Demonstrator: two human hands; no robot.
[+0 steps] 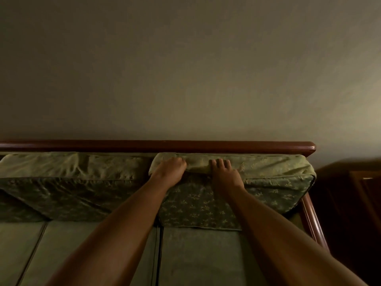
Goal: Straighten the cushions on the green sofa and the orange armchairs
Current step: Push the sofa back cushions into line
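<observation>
Room: dim, a plain beige wall (185, 69) fills the upper half of the frame; dark wooden furniture (350, 193) stands at the right edge.
Surface: green sofa (195, 261) spans the lower half, its flat seat pads separated by a seam running up the lower centre.
Sofa frame: a dark polished wooden rail (165, 145) runs left to right along the top of the back, with a wooden arm descending at lower right.
Right back cushion (278, 182): centre right of the frame, leaning against the rail; long axis left to right, patterned face tilted toward the camera, its top edge crumpled where it is gripped.
Left back cushion (68, 182): centre left, same left-to-right axis, fabric wrinkled, lower corner sagging onto the seat.
Left hand (170, 171): fingers curled closed over the top left corner of the right back cushion, gripping the fabric.
Right hand (223, 174): fingers together and bent over the cushion's top edge, pinching a fold of fabric.
</observation>
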